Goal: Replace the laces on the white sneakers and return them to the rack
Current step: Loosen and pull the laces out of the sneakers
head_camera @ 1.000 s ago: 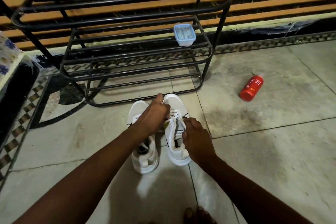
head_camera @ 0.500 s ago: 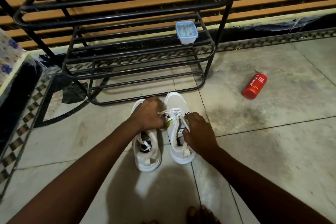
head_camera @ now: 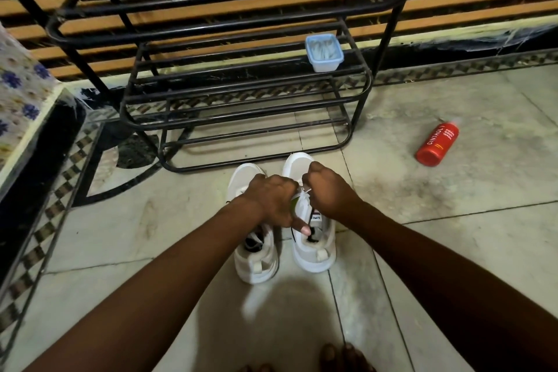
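Since half a second ago the right hand (head_camera: 329,190) has slid forward along the shoe, from the tongue up to the lace rows nearer the toe. The left hand (head_camera: 268,199) has come across to meet it, so we now have the two fists almost touching.

Head view: both hands work over the right white fabric sneaker (head_camera: 314,257). The right hand's grip is closed tight, fingers curled under, pinching the flat white lace (head_camera: 306,189), which shows as a short strip between the fists. The left hand's grip is curled onto that lace from the other side. One of its digits sticks out straight toward the shoe's opening, tip over the collar. We can't see the eyelets, as the knuckles hide them. A small label and a green patch show on the tongue just below the fists.

The left white fabric sneaker (head_camera: 256,266) stands just beside it, heel toward us, dark opening showing. The left wrist passes over its front half. Both sneakers sit on the pale stone tile floor (head_camera: 453,251), toes pointing at the black metal tube rack (head_camera: 241,87), just in front of its bottom rail, not on it.

A small pale-blue plastic tub (head_camera: 324,53) sits on a middle shelf of the rack, at the right end. A red cylindrical bottle (head_camera: 437,143) lies on its side on the floor, well apart to the right of the shoes. We see flower-print cloth (head_camera: 18,93) at the left edge and bare toes (head_camera: 347,359) at the bottom edge.
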`<state>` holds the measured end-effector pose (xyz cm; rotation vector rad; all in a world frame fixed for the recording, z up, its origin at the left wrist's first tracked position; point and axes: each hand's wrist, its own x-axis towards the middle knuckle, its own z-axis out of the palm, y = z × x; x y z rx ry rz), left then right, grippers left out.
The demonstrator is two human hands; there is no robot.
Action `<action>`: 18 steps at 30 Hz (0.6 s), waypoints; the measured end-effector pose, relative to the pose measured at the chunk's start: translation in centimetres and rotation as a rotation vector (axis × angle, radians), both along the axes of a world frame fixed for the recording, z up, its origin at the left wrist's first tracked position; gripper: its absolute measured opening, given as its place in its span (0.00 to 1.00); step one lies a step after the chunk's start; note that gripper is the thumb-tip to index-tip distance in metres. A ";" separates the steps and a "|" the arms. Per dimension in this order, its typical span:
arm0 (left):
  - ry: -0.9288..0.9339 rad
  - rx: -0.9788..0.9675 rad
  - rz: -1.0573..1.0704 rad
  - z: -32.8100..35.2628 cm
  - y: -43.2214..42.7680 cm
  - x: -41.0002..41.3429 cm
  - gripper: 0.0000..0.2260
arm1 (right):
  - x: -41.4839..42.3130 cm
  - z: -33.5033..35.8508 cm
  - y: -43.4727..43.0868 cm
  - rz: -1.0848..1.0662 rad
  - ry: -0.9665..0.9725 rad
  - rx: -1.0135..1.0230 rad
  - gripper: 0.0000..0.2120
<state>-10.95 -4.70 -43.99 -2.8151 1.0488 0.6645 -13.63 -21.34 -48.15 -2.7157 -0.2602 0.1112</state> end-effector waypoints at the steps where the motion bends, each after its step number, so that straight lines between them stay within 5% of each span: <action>1: -0.001 0.016 -0.002 -0.1 -0.1 -0.1 0.41 | 0.0 -0.1 -0.1 -0.047 -0.028 0.051 0.04; 6: 0.000 0.060 -0.007 -0.2 -0.6 -0.1 0.45 | 0.1 -0.3 -0.9 -0.688 0.078 0.858 0.04; 8: -0.002 0.066 -0.011 -0.3 -0.6 -0.1 0.46 | 0.2 -0.3 -0.8 -0.715 0.179 1.032 0.06; 13: 0.006 0.078 -0.016 -0.7 -0.5 -0.1 0.46 | 0.3 0.2 -2.9 -0.101 0.034 0.310 0.08; 16: 0.000 0.072 -0.014 -0.8 -0.5 -0.2 0.47 | 0.9 0.6 -3.2 -0.051 0.076 0.177 0.06; 18: 0.000 0.080 -0.016 -0.7 -0.5 -0.2 0.48 | 0.8 1.1 -2.4 -0.136 0.112 0.307 0.06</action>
